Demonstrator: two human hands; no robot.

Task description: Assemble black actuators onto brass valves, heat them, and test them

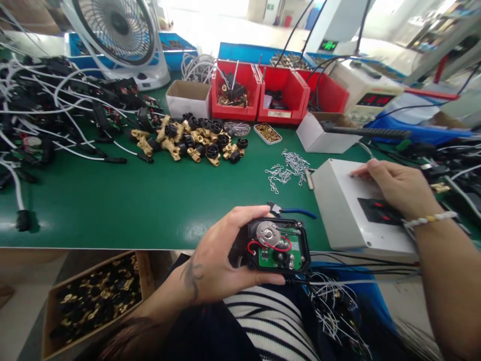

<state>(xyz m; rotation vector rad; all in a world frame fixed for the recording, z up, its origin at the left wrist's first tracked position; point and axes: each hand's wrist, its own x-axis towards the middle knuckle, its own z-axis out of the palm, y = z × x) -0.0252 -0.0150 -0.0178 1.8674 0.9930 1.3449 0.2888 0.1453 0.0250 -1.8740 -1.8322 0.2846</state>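
Note:
My left hand [221, 255] grips a black open device housing [277, 246] above my lap, just in front of the table edge. Inside it I see a green circuit board, a round metal disc and a red wire. My right hand [396, 185] rests on top of a grey box [341, 210] at the right of the green table [150, 200]. Its fingers lie stretched out flat on the lid, beside a black panel with red marks. Blue-handled pliers [296, 212] lie just beyond the housing.
Brass and black fittings [195, 138] are heaped mid-table, with metal clips [287, 168] to their right. Red bins [280, 93], small cardboard boxes, a white fan [120, 35] and tangled wired parts [56, 110] line the back and left. A carton of fittings [93, 301] stands below left.

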